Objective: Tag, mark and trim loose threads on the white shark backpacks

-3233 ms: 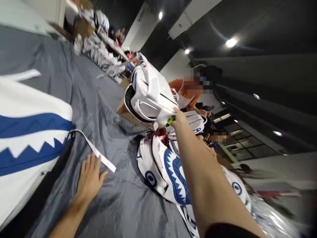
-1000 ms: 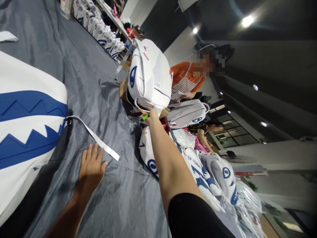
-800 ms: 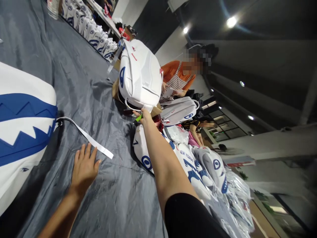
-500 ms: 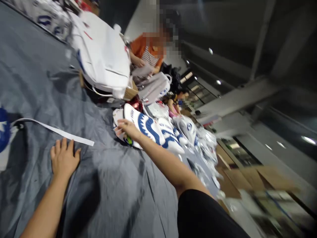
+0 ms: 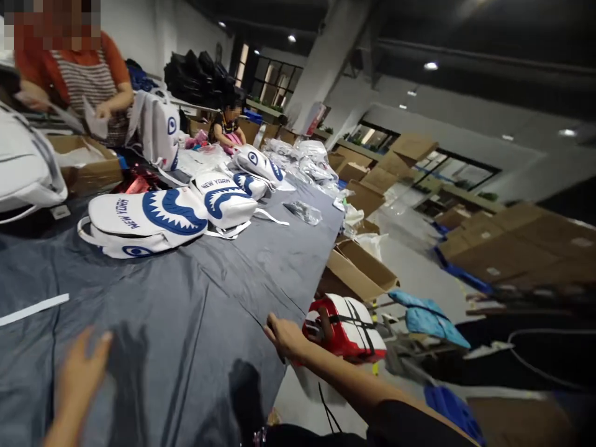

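Observation:
My left hand, blurred, is over the grey cloth at the lower left, its fingers apart and holding nothing visible. A white strap lies just beyond it. My right hand is at the table's right edge with its fingers curled; whether something is in them is hidden. Farther back lies a white backpack with blue shark teeth and lettering, touched by neither hand. Another white backpack with the same pattern lies behind it.
A red and white backpack sits off the table's right edge, near an open carton. Across the table a person in orange handles white material; another person sits farther back. A large white backpack stands at left.
The view has swung right and levelled. My right hand has left the shark-pattern backpack and moved to the table's edge, its fingers now curled. My left hand stays open.

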`<state>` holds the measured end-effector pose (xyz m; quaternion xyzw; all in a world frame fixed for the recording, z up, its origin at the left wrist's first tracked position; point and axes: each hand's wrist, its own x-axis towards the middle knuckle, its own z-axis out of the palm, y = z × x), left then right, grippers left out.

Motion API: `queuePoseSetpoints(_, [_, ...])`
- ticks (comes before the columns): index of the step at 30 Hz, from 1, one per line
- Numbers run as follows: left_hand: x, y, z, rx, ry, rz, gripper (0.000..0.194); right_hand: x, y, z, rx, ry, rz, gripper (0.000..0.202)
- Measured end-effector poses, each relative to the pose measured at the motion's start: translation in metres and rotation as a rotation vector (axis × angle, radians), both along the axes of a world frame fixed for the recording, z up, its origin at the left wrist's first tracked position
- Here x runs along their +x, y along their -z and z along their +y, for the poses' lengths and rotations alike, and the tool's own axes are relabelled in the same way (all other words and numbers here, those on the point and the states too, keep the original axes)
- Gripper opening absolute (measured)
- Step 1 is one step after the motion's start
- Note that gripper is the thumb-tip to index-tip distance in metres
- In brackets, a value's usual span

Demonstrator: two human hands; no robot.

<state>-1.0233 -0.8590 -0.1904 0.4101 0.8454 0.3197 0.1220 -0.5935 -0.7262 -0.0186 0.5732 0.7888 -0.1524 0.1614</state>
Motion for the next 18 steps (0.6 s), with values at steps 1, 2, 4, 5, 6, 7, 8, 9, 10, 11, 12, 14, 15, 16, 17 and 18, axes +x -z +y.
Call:
queuePoseSetpoints(1, [0.055, -0.017, 0.005, 0.043, 0.04, -0.198, 0.068, 0.005, -0.003, -0.001, 0.011, -0.01, 0.047, 0.034])
queuePoseSetpoints(2, [0.111, -0.033, 0.01, 0.094, 0.204, -0.343, 0.07, 0.009, -0.007, -0.003, 0.014, -0.025, 0.097, 0.034])
queuePoseSetpoints(4, [0.216, -0.058, 0.015, 0.138, 0.471, -0.471, 0.069, 0.019, -0.015, -0.012, 0.005, -0.067, 0.194, 0.032])
queuePoseSetpoints(5, [0.26, -0.067, 0.016, 0.167, 0.521, -0.478, 0.07, 0.028, -0.02, -0.018, -0.008, -0.096, 0.268, 0.03])
queuePoseSetpoints(6, [0.298, -0.073, 0.016, 0.197, 0.556, -0.465, 0.071, 0.04, -0.024, -0.025, -0.025, -0.129, 0.37, 0.027])
queuePoseSetpoints(7, [0.328, -0.078, 0.016, 0.222, 0.586, -0.447, 0.07, 0.055, -0.027, -0.032, -0.043, -0.165, 0.495, 0.023])
queuePoseSetpoints(8, [0.353, -0.083, 0.016, 0.239, 0.615, -0.428, 0.065, 0.074, -0.03, -0.039, -0.057, -0.198, 0.627, 0.02])
queuePoseSetpoints(9, [0.373, -0.086, 0.018, 0.246, 0.65, -0.413, 0.059, 0.095, -0.032, -0.044, -0.065, -0.22, 0.748, 0.018])
queuePoseSetpoints(10, [0.391, -0.091, 0.021, 0.241, 0.689, -0.401, 0.053, 0.119, -0.032, -0.048, -0.068, -0.223, 0.841, 0.018])
queuePoseSetpoints(11, [0.408, -0.096, 0.025, 0.228, 0.725, -0.39, 0.048, 0.144, -0.032, -0.05, -0.067, -0.207, 0.895, 0.019])
queuePoseSetpoints(12, [0.425, -0.102, 0.03, 0.209, 0.76, -0.379, 0.045, 0.171, -0.032, -0.05, -0.069, -0.182, 0.92, 0.02])
queuePoseSetpoints(14, [0.463, -0.118, 0.041, 0.155, 0.811, -0.346, 0.042, 0.224, -0.033, -0.045, -0.066, -0.123, 0.936, 0.024])
queuePoseSetpoints(15, [0.484, -0.127, 0.048, 0.112, 0.833, -0.32, 0.041, 0.25, -0.034, -0.039, -0.057, -0.096, 0.937, 0.026])
queuePoseSetpoints(16, [0.504, -0.136, 0.054, 0.058, 0.852, -0.29, 0.04, 0.276, -0.034, -0.032, -0.042, -0.061, 0.91, 0.029])
queuePoseSetpoints(17, [0.524, -0.145, 0.059, 0.003, 0.862, -0.259, 0.04, 0.302, -0.035, -0.022, -0.025, -0.011, 0.857, 0.032])
queuePoseSetpoints(18, [0.542, -0.153, 0.065, -0.048, 0.865, -0.228, 0.04, 0.327, -0.034, -0.012, -0.013, 0.052, 0.784, 0.034])
